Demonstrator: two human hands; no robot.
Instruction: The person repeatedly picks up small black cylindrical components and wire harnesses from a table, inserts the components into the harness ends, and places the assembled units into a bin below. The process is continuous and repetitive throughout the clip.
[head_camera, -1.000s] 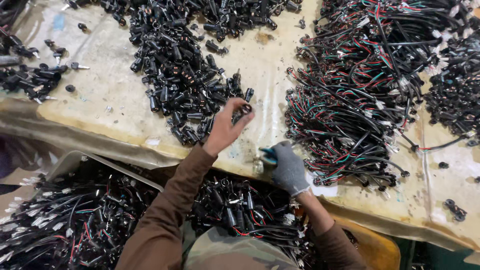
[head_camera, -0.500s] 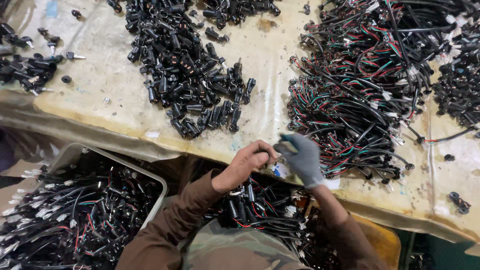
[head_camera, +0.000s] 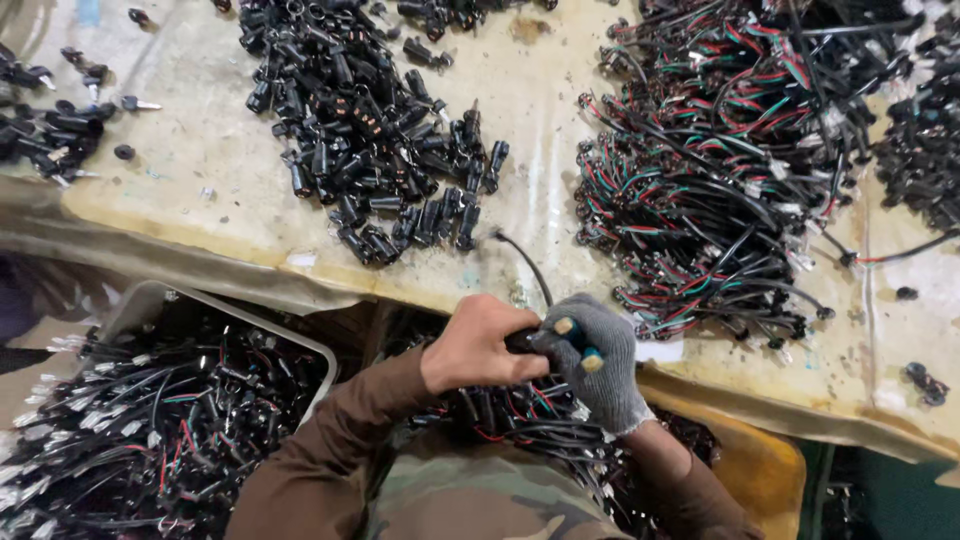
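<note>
Left hand (head_camera: 478, 345) is closing its grip on a black connector (head_camera: 520, 341), long axis pointing right toward the gloved right hand (head_camera: 598, 362) gripping a teal-handled tool (head_camera: 572, 340) (both touching, just below the worktop (head_camera: 180, 190) edge).

Black part (head_camera: 520, 341) mostly hidden inside left hand (head_camera: 478, 343); tool (head_camera: 575, 340) largely covered by gloved right hand (head_camera: 598, 360); wire pile (head_camera: 740, 150) cut by top edge.
</note>
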